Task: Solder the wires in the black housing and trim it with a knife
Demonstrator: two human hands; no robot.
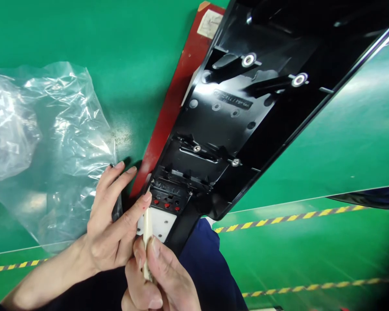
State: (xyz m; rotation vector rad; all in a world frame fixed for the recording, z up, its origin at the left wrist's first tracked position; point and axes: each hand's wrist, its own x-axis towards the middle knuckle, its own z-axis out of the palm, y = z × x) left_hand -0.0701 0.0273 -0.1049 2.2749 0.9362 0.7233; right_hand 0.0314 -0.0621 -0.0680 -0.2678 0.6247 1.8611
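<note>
My right hand grips a cream-coloured stick-shaped tool between thumb and fingers; its exact kind does not show. The tool's upper end lies by the index fingertip of my left hand. My left fingers are stretched out and apart, with the index finger at the near-left edge of a long black plastic panel. Metal inserts, ribs and moulded lettering mark the panel's inner face. Near the hands, small red parts sit in a row above a white plate with screws.
A red board with a paper label lies along the panel's left side. A crumpled clear plastic bag covers the left of the green surface. Yellow-and-black striped tape runs across the green floor below.
</note>
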